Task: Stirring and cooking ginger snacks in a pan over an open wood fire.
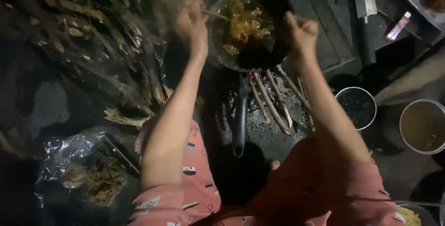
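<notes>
Dark hearth, frying pan (241,59) over sticks (273,98); left fingers (192,15) pinching chopsticks (218,15), right fingers (301,29) fisted

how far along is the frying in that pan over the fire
Done: the fire sticks glow under the dark pan, and the yellow food pieces sit in it, glossy. In hand: the left hand holds a thin stick reaching into the food; the right hand is closed at the pan's rim, its hold unclear. Left: the food is not yet out of the pan.
</notes>
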